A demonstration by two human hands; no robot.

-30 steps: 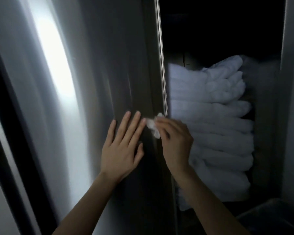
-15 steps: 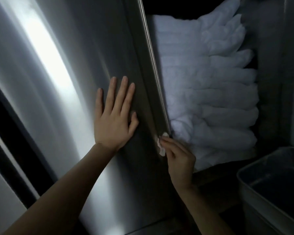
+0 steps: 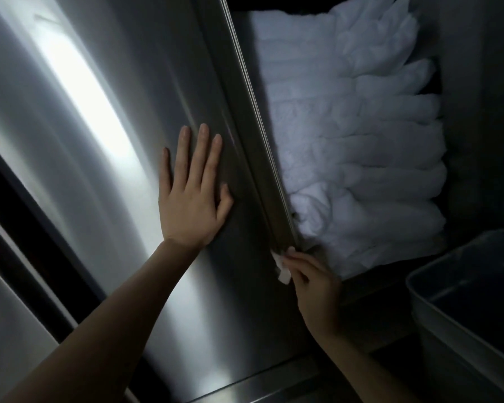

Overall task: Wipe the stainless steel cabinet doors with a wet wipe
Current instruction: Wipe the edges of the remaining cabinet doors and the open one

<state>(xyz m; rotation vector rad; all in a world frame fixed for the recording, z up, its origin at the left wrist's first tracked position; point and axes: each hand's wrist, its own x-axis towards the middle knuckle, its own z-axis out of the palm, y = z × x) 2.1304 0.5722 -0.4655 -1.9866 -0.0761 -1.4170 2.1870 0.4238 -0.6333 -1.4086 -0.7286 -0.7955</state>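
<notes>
Two bare forearms reach in from the bottom edge. At the lower right, nearest, stands one grey bin (image 3: 463, 321), its rim catching a little light and its inside dark. Next comes the right hand (image 3: 313, 282): its fingers are curled and pinch one small white wet wipe (image 3: 282, 269) against the lower part of the cabinet door's right edge, the wipe bunched and touching the steel. Higher up and to the left, the left hand (image 3: 194, 199) lies flat on the face of the one stainless steel cabinet door (image 3: 114, 146), fingers straight and slightly spread, holding nothing, palm against the metal. A broad bright streak of reflected light runs down the door. Beyond the door's edge, inside the open cabinet, sits one stack of folded white towels (image 3: 346, 141); the dim light blurs the layers too much to count them.
</notes>
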